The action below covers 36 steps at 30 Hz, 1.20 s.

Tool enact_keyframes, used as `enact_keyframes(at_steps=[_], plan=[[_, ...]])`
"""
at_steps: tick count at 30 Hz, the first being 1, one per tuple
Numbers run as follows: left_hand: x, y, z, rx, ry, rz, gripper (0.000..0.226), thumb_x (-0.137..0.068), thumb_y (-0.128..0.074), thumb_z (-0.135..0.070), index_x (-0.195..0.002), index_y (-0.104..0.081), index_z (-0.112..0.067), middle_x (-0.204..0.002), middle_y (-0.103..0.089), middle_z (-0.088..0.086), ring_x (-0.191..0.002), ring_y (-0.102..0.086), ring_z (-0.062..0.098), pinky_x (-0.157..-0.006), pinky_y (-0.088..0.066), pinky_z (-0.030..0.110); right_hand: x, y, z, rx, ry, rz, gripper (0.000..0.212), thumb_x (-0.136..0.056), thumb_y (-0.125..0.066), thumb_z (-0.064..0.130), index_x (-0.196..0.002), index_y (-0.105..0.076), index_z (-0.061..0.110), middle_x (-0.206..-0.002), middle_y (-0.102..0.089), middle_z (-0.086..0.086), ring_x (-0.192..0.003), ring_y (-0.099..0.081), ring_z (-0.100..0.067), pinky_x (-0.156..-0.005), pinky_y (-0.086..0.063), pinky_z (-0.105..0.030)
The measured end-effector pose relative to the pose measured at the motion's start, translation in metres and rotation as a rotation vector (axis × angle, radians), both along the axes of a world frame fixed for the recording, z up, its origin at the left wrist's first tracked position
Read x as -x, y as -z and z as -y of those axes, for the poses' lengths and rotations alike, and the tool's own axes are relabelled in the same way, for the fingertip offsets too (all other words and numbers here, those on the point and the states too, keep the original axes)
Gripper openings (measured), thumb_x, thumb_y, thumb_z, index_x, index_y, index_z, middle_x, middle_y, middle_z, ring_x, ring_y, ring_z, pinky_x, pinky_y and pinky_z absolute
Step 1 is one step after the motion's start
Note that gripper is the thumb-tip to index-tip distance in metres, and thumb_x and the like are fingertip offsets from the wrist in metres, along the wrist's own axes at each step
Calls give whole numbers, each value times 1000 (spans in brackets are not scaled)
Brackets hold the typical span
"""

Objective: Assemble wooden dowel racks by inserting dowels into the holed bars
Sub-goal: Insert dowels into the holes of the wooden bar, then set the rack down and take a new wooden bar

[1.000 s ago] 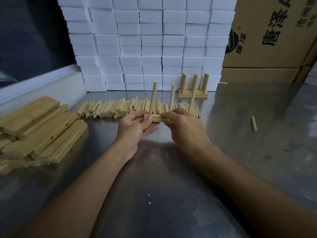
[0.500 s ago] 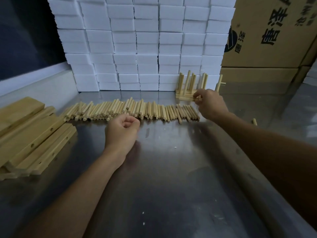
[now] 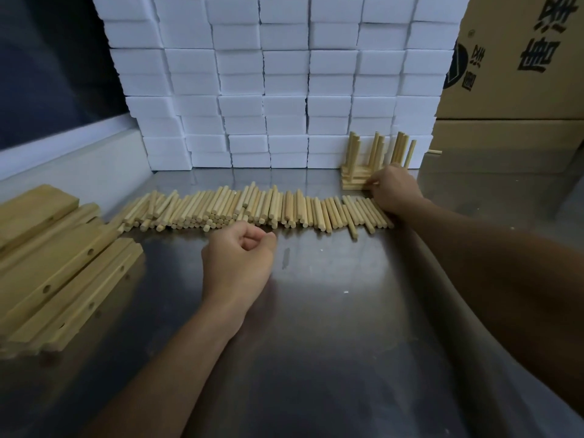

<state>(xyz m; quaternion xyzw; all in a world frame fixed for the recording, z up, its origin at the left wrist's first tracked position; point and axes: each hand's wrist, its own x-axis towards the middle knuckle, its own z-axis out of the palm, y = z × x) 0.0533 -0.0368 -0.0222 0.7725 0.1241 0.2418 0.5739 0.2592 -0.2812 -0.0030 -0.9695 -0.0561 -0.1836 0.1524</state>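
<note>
Steel table (image 3: 331,343), reflective. White foam blocks (image 3: 284,74) stacked as a wall at the back, cardboard boxes (image 3: 518,64) at back right with dark print. Pile of holed bars (image 3: 63,273) at the left edge, holes visible along their sides. Long row of loose dowels (image 3: 252,207) lies across the middle, between the hands and the foam wall. Finished racks (image 3: 363,172) stacked at back right, just in front of the foam, dowels upright. One stray dowel (image 3: 435,151) lies beside the box base. Right hand (image 3: 395,188) reaches out over the right end of the dowel row, fingers touching the rack stack's base bar; whether they grip it, cannot tell. Left hand (image 3: 240,263) near the table centre, just short of the dowel row, curled into a loose fist, nothing visible in it.
</note>
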Motion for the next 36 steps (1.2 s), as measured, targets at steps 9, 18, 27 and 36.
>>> enact_keyframes(at_steps=[9,18,27,36], plan=[[1,-2,3,4,-19,-19,15,-82,-69,-22,-67,-67,-21,-60,-66,0,-64,-67,23,-64,-56,35,21,-13,-1,-189,22,-57,44,-88,-51,3,-131,-61,12,-132,-61,-10,-120,-55,-29,-99,-45,-40],[7,-7,0,-111,5,1,18,-83,-65,-16,-66,-66,-23,-59,-65,-4,-58,-60,7,-57,-43,22,97,-17,-42,-360,-140,167,23,-95,-57,15,-114,-69,12,-108,-70,-2,-83,-62,-10,-73,-48,-22],[36,-21,-59,-964,-512,-490,41,-87,-56,-41,-118,-60,-15,-133,-49,18,-129,-41,36,-114,-12,57,156,-8,-53,-430,-134,99,26,-92,-58,18,-115,-70,13,-109,-71,-1,-95,-63,-14,-84,-53,-32],[36,-25,-69,-937,-517,-389,31,-87,-60,-5,-116,-63,-14,-127,-51,18,-122,-42,38,-99,-32,52,166,13,-48,-458,-91,55,22,-93,-60,20,-115,-66,16,-111,-66,-2,-98,-62,-17,-90,-55,-40]])
